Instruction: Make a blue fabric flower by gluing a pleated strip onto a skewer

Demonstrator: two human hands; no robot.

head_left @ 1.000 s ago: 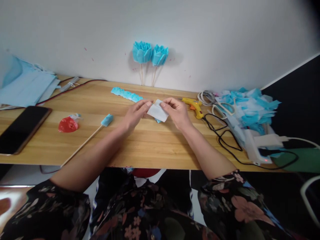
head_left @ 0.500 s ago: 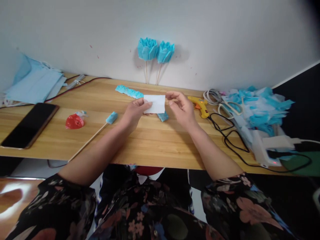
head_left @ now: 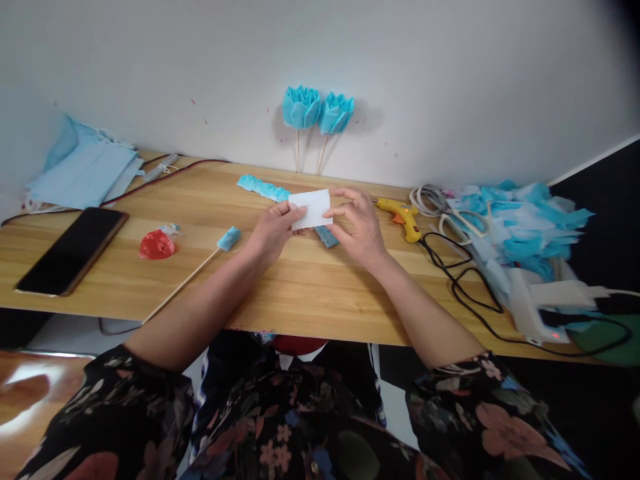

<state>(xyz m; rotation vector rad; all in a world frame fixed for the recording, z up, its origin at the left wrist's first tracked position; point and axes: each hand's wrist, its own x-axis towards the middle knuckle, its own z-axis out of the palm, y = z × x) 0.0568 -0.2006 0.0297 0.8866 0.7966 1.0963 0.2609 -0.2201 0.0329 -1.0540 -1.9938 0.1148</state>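
A small white rectangular piece point(head_left: 311, 208) is held above the wooden table. My left hand point(head_left: 275, 230) pinches its left edge between thumb and fingers. My right hand point(head_left: 359, 223) has its fingertips at the right edge, closed on it. Partly hidden beneath the piece lies a folded blue piece point(head_left: 327, 236). A ruffled blue strip point(head_left: 263, 188) rests behind my left hand. To the left, a stick point(head_left: 183, 285) carries a small blue roll point(head_left: 229, 238) at its tip.
Two blue flowers on sticks point(head_left: 301, 108) lean on the wall. A yellow glue gun point(head_left: 405, 217), scissors point(head_left: 465, 225), blue and white scraps point(head_left: 530, 223) and a power strip point(head_left: 535, 317) stand right. Left are masks point(head_left: 87, 170), a phone point(head_left: 73, 250) and a red item point(head_left: 157, 245).
My right fingers have come onto the white piece's right edge, where they were apart from it before. The piece has tilted slightly. The whole view has shifted a little.
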